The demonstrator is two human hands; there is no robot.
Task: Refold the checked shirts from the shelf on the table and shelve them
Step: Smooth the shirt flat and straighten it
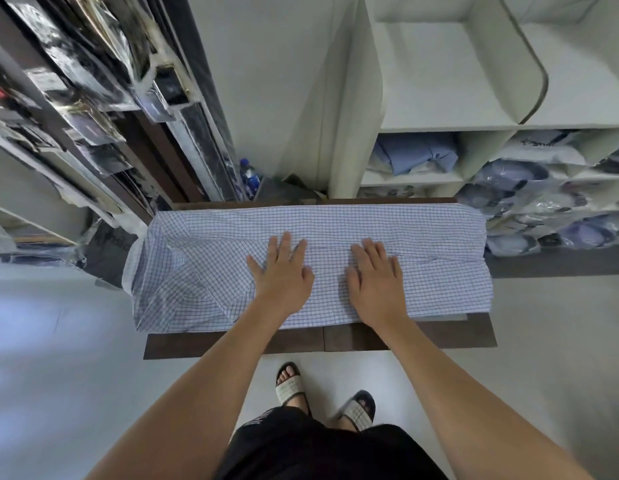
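A blue-and-white checked shirt (422, 237) lies spread lengthwise on a narrow dark wooden table (231, 342), folded into a long band with its collar end at the left. My left hand (283, 271) lies flat on the middle of the shirt, fingers straight and spread. My right hand (375, 277) lies flat beside it, a little to the right, palm down on the cloth. Neither hand grips the fabric.
White shelving (439, 126) stands behind the table; its lower compartments hold folded blue shirts (415, 154) and bagged shirts (529, 202). Racks of packaged garments (86, 98) fill the left. A water bottle (249, 176) stands behind the table. My sandalled feet are on the grey floor.
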